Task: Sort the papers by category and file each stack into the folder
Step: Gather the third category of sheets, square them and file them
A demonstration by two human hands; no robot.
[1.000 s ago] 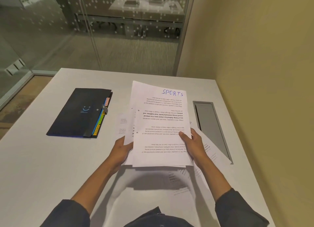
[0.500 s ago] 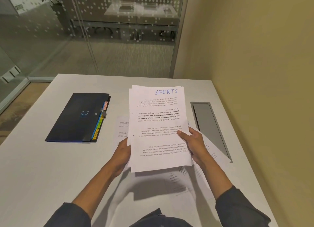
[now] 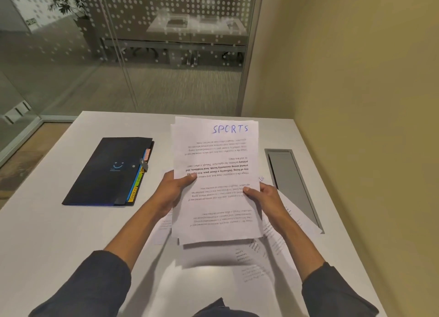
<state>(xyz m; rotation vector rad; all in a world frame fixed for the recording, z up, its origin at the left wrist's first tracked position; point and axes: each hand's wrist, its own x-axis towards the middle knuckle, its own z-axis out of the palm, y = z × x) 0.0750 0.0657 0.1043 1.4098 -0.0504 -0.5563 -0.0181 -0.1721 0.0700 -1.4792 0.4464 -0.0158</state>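
A stack of white printed papers (image 3: 216, 155), its top sheet marked "SPORTS" in blue ink, is held above the table in both hands. My left hand (image 3: 173, 188) grips its left edge with the thumb on top. My right hand (image 3: 266, 195) grips the right edge the same way. A dark closed folder (image 3: 107, 174) with coloured index tabs, one reading "SPORTS", lies flat to the left, apart from the hands. More loose sheets (image 3: 256, 257) lie on the table beneath the held stack.
The white table (image 3: 47, 233) runs to a yellow wall on the right. A grey recessed cable hatch (image 3: 292, 183) sits in the table right of the papers. Glass partitions stand behind the table's far edge.
The held stack has been squared up and raised more upright. My left thumb has moved up onto the top sheet. The view has tilted upward a little.
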